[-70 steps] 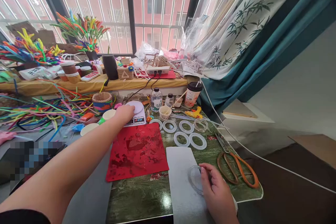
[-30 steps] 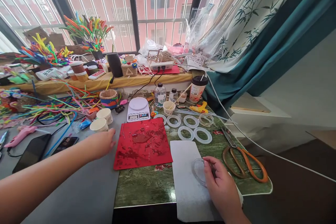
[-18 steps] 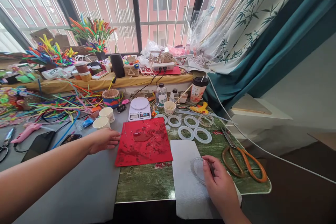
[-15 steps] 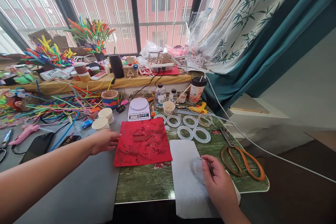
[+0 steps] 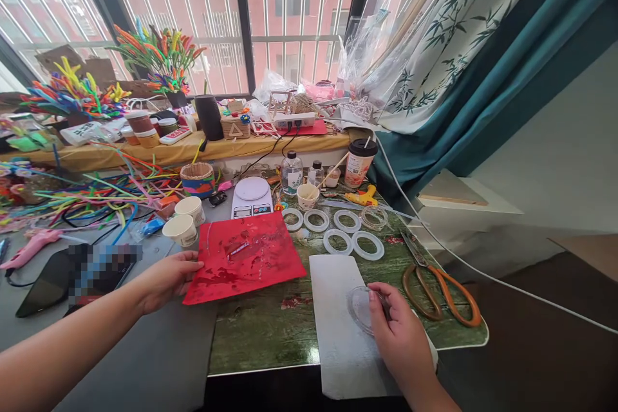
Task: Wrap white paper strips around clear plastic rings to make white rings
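Note:
My left hand [image 5: 170, 280] pinches the left edge of a red sheet [image 5: 251, 257] with dark, shiny patches on it. That edge is raised, and the sheet lies tilted over the green wood-patterned table. My right hand [image 5: 398, 325] is closed on the right rim of a clear round ring [image 5: 360, 309], which rests over a pale grey sheet [image 5: 333, 335] near the table's front edge. Several whitish ring molds [image 5: 368, 246] lie beyond the grey sheet, with a few clear rings [image 5: 374, 217] beside them.
Large scissors [image 5: 434, 286] with orange-brown handles lie on the right. Behind the red sheet are a kitchen scale [image 5: 252, 196], paper cups [image 5: 179, 230], bottles [image 5: 292, 172] and a yellow glue gun [image 5: 362, 196]. A white cable [image 5: 434, 232] hangs across the right side.
My left hand has taken hold of the red sheet, drawn it to the left and lifted its left edge. My right hand stays with the clear ring over the grey sheet.

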Demonstrator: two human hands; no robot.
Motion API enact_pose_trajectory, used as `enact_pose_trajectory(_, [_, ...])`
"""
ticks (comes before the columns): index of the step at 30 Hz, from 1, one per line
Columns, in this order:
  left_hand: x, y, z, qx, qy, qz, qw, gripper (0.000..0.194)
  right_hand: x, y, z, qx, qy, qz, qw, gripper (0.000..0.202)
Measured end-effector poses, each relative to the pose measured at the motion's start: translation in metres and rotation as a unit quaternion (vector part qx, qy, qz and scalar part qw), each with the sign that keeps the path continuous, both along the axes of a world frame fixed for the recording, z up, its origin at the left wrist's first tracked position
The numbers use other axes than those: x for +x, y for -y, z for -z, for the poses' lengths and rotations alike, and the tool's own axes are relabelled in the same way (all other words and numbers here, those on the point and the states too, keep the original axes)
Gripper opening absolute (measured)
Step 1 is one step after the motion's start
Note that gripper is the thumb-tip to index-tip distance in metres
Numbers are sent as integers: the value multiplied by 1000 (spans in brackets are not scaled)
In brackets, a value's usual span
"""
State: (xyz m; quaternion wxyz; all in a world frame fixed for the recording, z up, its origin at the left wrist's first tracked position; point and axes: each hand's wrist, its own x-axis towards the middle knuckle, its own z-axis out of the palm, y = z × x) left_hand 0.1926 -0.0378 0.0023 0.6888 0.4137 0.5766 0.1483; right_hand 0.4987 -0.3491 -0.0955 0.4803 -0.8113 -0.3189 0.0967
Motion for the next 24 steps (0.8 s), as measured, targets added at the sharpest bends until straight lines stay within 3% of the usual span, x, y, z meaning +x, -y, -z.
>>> enact_pose_trajectory(3, [1, 9, -2, 5, 58, -48, 997, 30, 0, 1, 1, 1, -4, 1, 1000, 36])
enact_pose_trajectory(7, [21, 24, -4, 39, 110, -116, 986, 27, 0, -1, -1, 11, -18, 6, 1000, 36])
enact_pose_trajectory(15, [58, 34, 2, 56, 194, -157, 967, 29, -1, -3, -4, 14, -10, 6, 1000, 36])
enact_pose_trajectory(24, [95, 39, 23, 80, 225, -199, 950, 36, 0, -2, -6, 28, -27, 12, 999, 40])
